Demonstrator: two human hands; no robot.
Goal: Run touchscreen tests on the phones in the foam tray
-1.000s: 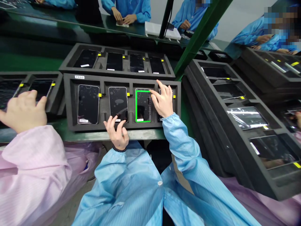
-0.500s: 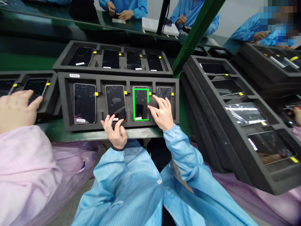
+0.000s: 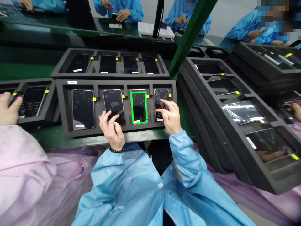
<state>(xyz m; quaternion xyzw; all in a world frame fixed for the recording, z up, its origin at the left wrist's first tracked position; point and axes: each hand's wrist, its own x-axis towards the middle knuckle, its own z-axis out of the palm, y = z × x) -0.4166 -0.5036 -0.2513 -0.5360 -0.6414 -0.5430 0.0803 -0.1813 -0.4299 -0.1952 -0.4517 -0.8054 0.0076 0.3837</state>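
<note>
In front of me lies a black foam tray [image 3: 98,130] labelled 0942, with several smartphones, each in its own pocket. My right hand [image 3: 171,116] is over the rightmost phone [image 3: 161,94], its fingers apart and the index fingertip at the screen, which shows a crossed grid pattern. Left of it, a phone with a bright green frame on its screen [image 3: 139,106] lies uncovered. My left hand [image 3: 112,130] rests open at the lower edge of a dark-screened phone [image 3: 113,100], covering part of it. Another dark phone [image 3: 83,108] sits in the leftmost pocket.
A second phone tray [image 3: 110,74] lies behind mine. Stacked foam trays [image 3: 225,125] stand on the right beside a slanting green post [image 3: 188,40]. At left, a co-worker's hand [image 3: 9,108] reaches over another tray [image 3: 50,106]. Co-workers in blue sit across the bench.
My right hand has moved right, from the third phone to the rightmost one. Grid squares beside the green frame are mostly gone. My left hand stays near the second phone.
</note>
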